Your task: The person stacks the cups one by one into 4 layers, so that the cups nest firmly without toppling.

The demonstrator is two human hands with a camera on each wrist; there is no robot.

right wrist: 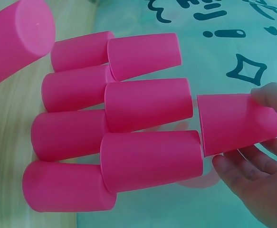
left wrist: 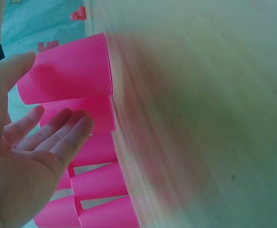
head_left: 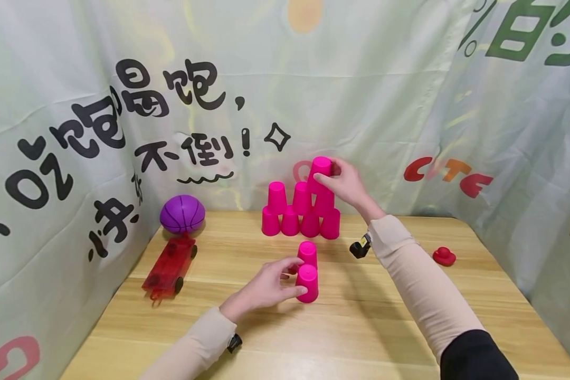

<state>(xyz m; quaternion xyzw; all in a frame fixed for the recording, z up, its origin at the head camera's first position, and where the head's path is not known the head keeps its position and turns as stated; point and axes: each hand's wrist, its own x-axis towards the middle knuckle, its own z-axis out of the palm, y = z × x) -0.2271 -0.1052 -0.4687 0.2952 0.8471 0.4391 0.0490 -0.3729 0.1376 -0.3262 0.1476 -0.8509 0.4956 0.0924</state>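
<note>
A pink cup (head_left: 320, 168) is pinched upside down between the thumb and fingers of my right hand (head_left: 345, 182). It is just over the right end of a row of three upturned pink cups (right wrist: 148, 104), which stands on a bottom row of several more (head_left: 271, 221). In the right wrist view a thin gap shows between the held cup and that row. Nearer me on the table are two upturned cups, a front one (head_left: 307, 285) and one behind it (head_left: 307, 252). My left hand (head_left: 266, 285) is beside them, its thumb at the front cup and its fingers loosely extended near the rear one.
On the left of the wooden table (head_left: 361, 338) are a purple ball (head_left: 182, 214) and a translucent red toy cart (head_left: 171, 266). A small red object (head_left: 444, 256) lies on the right. Printed cloth (head_left: 351, 105) hangs behind and at both sides.
</note>
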